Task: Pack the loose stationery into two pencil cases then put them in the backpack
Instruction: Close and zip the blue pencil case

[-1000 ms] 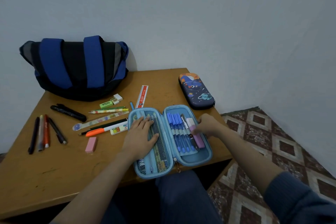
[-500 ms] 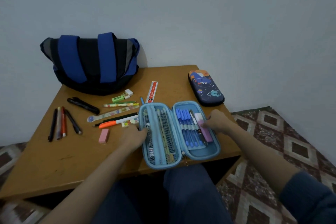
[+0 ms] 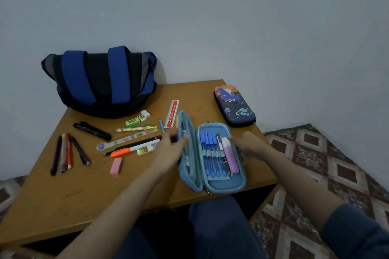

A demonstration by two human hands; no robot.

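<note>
The light-blue pencil case point(image 3: 223, 185) lies open at the table's front edge. Its right half holds several blue pens point(image 3: 208, 153) and a pink highlighter point(image 3: 230, 157). My left hand point(image 3: 168, 151) holds the left flap point(image 3: 187, 126), which stands almost upright. My right hand point(image 3: 246, 147) grips the case's right rim, thumb beside the highlighter. A dark space-print pencil case point(image 3: 233, 107) lies shut at the back right. The black and blue backpack point(image 3: 101, 82) sits at the back left. Loose on the table are a red ruler point(image 3: 172, 113), an orange marker point(image 3: 130, 149) and a pink eraser point(image 3: 116, 166).
More loose items lie left of the case on the wooden table point(image 3: 73, 195): a black marker point(image 3: 91, 130), several pens point(image 3: 67, 153), a green eraser point(image 3: 133, 122), a white eraser point(image 3: 145, 113) and a patterned ruler point(image 3: 126, 139). Walls close the back and right; patterned floor point(image 3: 315, 153) lies to the right.
My left hand went from lying flat on the left flap to its outer edge and has swung the flap up to near vertical. My right hand stayed at the right rim.
</note>
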